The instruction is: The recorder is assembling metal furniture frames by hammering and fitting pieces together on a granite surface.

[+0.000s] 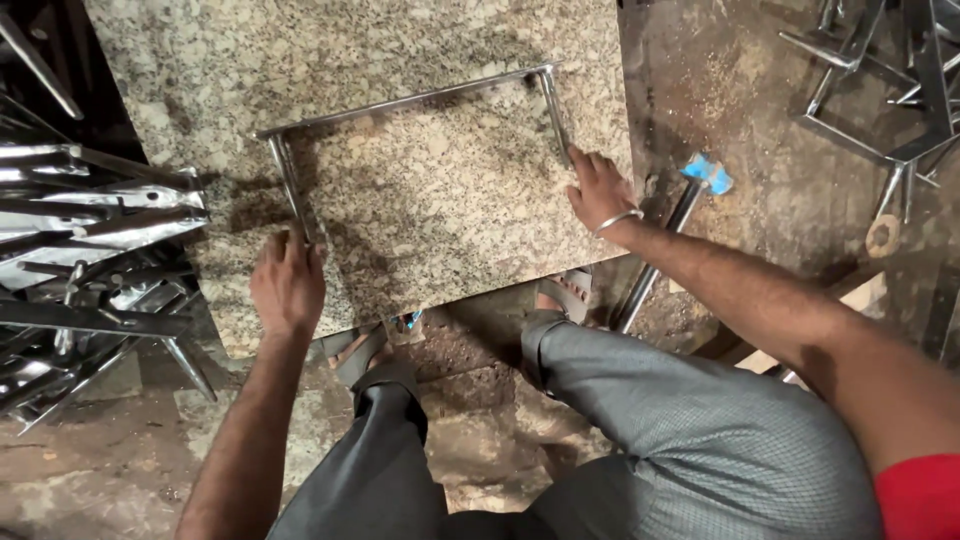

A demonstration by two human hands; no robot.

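A U-shaped frame of shiny steel bar (pixel 410 100) lies flat on a speckled granite slab (pixel 400 200), open side toward me. My left hand (pixel 287 282) rests on the end of the frame's left leg, fingers curled over it. My right hand (pixel 598 190), with a metal bangle on the wrist, presses the end of the right leg near the slab's right edge. Both legs run away from me to the cross bar at the far side.
A heap of shiny steel pieces (pixel 90 250) lies at the left. More welded steel frames (pixel 880 90) sit at the top right. A steel rod with a blue end (pixel 690 200) lies on the dirty floor to the right of the slab. My knees and sandalled feet are below.
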